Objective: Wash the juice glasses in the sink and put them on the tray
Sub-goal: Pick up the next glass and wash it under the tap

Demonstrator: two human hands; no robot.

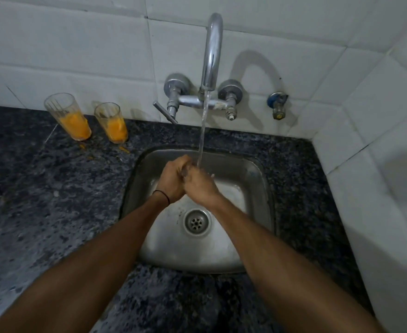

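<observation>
Two tall clear juice glasses stand on the dark granite counter to the left of the sink, against the wall tiles. The left glass [71, 116] and the right glass [112, 123] each hold orange juice residue in their lower part. My left hand [171, 179] and my right hand [199, 185] are pressed together over the steel sink [257, 179], fingers curled against each other, right under the stream of water [202, 131] from the tap [213, 51]. I see no glass between them. No tray is in view.
Small orange spills [123, 149] lie on the counter in front of the glasses. The tap's lever handle [165, 112] sticks out to the left. The drain [196, 222] sits mid-basin. A tiled wall closes the right side, with a blue-capped valve [277, 104].
</observation>
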